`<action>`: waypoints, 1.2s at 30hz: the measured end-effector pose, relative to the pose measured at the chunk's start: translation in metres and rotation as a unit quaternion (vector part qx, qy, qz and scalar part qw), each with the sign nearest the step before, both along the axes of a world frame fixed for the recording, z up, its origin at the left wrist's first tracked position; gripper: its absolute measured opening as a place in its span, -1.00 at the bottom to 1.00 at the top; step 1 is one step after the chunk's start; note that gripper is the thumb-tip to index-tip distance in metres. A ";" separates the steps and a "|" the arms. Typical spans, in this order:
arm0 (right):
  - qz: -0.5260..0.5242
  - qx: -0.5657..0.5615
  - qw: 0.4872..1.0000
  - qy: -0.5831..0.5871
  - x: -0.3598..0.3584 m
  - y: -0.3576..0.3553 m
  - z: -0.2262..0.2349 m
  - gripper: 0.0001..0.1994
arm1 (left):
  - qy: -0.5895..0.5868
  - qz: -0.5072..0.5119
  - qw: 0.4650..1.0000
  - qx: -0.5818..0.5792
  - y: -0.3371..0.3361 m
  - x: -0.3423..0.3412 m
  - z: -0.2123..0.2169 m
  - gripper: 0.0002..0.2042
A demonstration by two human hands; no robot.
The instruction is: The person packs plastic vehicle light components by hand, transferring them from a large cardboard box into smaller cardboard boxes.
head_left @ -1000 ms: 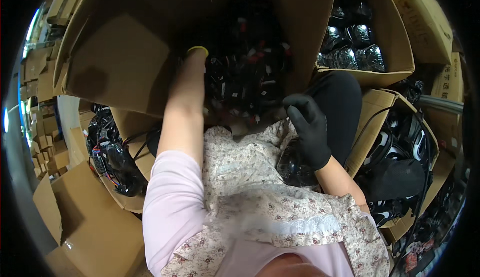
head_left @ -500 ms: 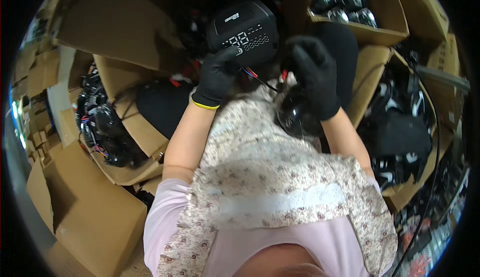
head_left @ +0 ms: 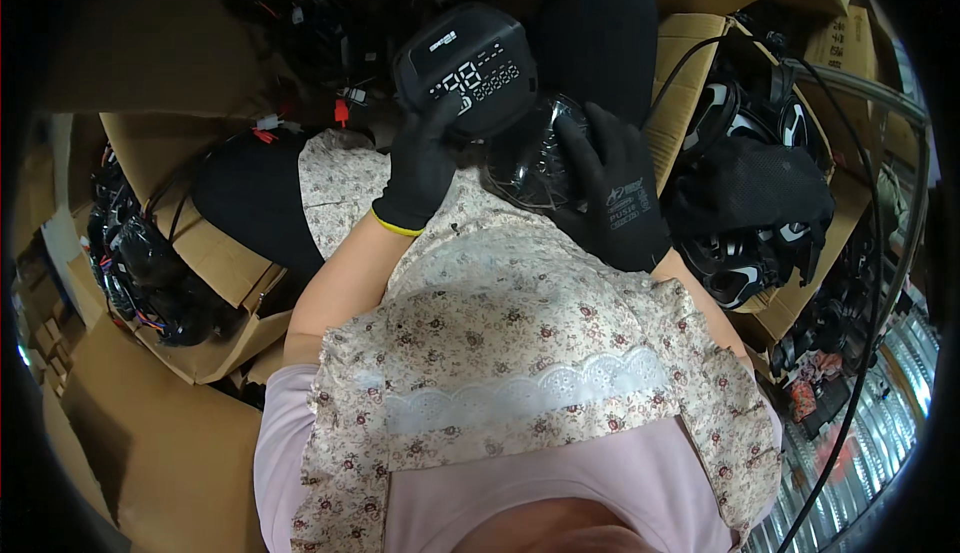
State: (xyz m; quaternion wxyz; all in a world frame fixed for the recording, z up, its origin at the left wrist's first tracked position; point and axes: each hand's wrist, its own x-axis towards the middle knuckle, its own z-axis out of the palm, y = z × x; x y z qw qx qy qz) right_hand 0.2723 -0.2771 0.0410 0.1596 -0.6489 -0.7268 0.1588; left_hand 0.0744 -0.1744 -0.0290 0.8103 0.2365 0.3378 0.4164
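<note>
My left hand [head_left: 420, 158], in a black glove with a yellow cuff edge, grips the lower left corner of a black digital dashboard display [head_left: 490, 48] with white lit-looking digits on its face. On my lap, just below the display, lies a glossy black rounded housing [head_left: 530, 158] that seems wrapped in clear film. My right hand [head_left: 615, 198], also in a black glove, closes on the right side of this housing, its fingers over the edge and the thumb low near the apron. The display's back and its wires are hidden.
An opened carton [head_left: 225, 253] of black wired parts stands at my left. To the right, another carton [head_left: 690, 103] holds black and silver parts under a dark mesh cloth [head_left: 755, 188]. A black cable [head_left: 868, 353] hangs near a metal rail [head_left: 870, 93]. Red and white connectors [head_left: 342, 111] lie ahead.
My right hand has come down from above onto the side of the glossy housing, which now lies closer to the display. The display's wires have gone out of sight.
</note>
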 end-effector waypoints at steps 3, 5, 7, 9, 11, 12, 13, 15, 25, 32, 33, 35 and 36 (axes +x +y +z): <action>-0.003 -0.020 1.000 0.020 0.003 -0.009 -0.003 -0.15 | -0.070 -0.026 0.994 -0.078 0.007 -0.004 -0.007 -0.52; 0.008 -0.019 0.999 0.043 0.014 -0.013 -0.007 -0.14 | -0.104 -0.017 0.987 -0.123 0.011 -0.005 -0.020 -0.48; -0.034 -0.072 0.980 0.180 0.029 -0.016 -0.009 -0.07 | -0.153 -0.050 0.974 -0.158 0.015 -0.004 -0.029 -0.47; -0.009 -0.089 0.979 0.185 0.037 -0.018 -0.001 -0.02 | -0.163 -0.081 0.963 -0.197 0.007 -0.002 -0.030 -0.47; 0.036 -0.099 0.985 0.134 0.046 -0.020 0.008 0.09 | -0.195 -0.092 0.955 -0.202 0.007 0.007 -0.027 -0.52; 0.034 -0.101 0.986 0.132 0.045 -0.019 0.011 0.09 | -0.224 -0.102 0.947 -0.206 0.007 0.009 -0.025 -0.57; 0.036 -0.077 0.986 0.146 0.042 -0.016 0.011 0.09 | -0.215 -0.095 0.943 -0.236 0.005 0.010 -0.023 -0.58; 0.029 -0.028 0.992 0.119 0.030 -0.006 0.009 0.02 | -0.180 -0.101 0.960 -0.188 -0.002 0.018 -0.018 -0.58; 0.016 -0.055 0.995 0.082 0.041 -0.026 0.022 -0.46 | -0.079 -0.081 0.990 -0.089 0.005 0.020 -0.010 -0.61; -0.103 -0.228 0.848 0.467 0.046 0.020 0.045 -0.68 | 0.081 -0.072 0.980 0.169 0.010 0.008 0.022 -0.62; -0.148 -0.215 0.802 0.537 0.032 0.036 0.046 -0.68 | 0.037 -0.075 0.991 0.105 0.008 0.003 0.020 -0.60; -0.170 -0.182 0.734 0.631 0.012 0.062 0.028 -0.68 | 0.024 -0.026 0.993 0.117 0.011 0.006 0.029 -0.59; -0.164 -0.183 0.735 0.632 0.014 0.067 0.017 -0.68 | 0.008 0.014 0.992 0.125 0.013 0.007 0.032 -0.58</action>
